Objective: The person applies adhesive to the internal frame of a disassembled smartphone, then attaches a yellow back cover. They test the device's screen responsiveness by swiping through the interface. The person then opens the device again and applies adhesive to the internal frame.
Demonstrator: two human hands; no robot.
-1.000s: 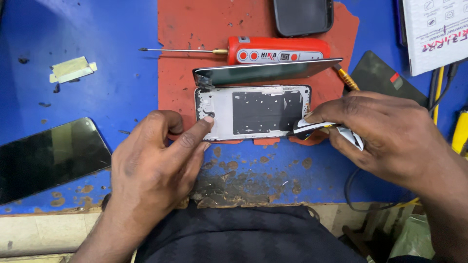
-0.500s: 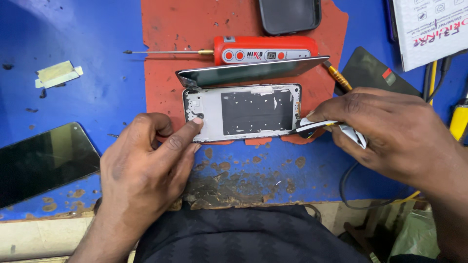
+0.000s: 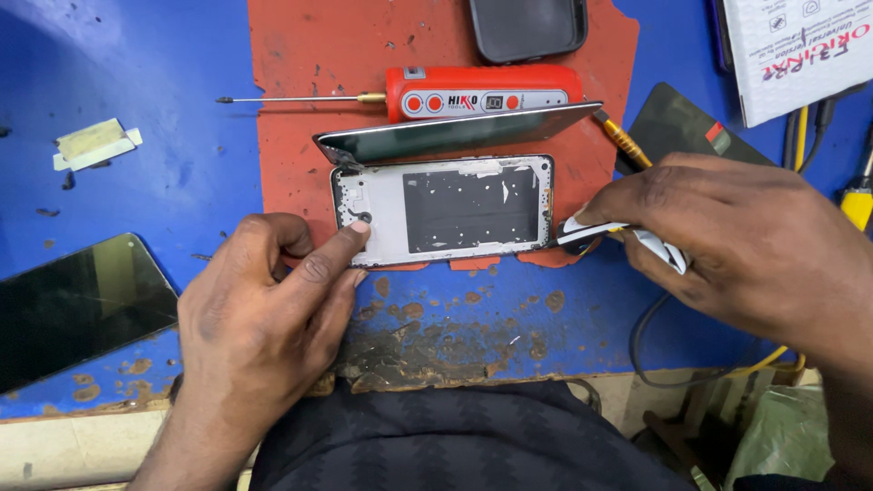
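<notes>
An opened phone frame point(image 3: 446, 211), silver with a dark rectangle in its middle, lies flat on a red mat point(image 3: 309, 82). Its dark screen panel point(image 3: 455, 134) stands tilted up along the far edge. My left hand point(image 3: 264, 318) presses its index fingertip onto the frame's left end. My right hand point(image 3: 746, 245) grips a white-and-black handled tool point(image 3: 609, 235), whose tip touches the frame's right end.
A red electric screwdriver point(image 3: 473, 93) with a long thin bit lies behind the phone. A dark phone point(image 3: 527, 27) sits at the top, a black glass panel point(image 3: 73, 305) at left, another dark panel point(image 3: 682, 123) and a white box point(image 3: 800, 50) at right. Cables point(image 3: 800, 136) run right.
The view has shifted slightly, so everything sits lower in the frame. Both hands stay on the phone frame; my left fingertip has kept its place at the left end.
</notes>
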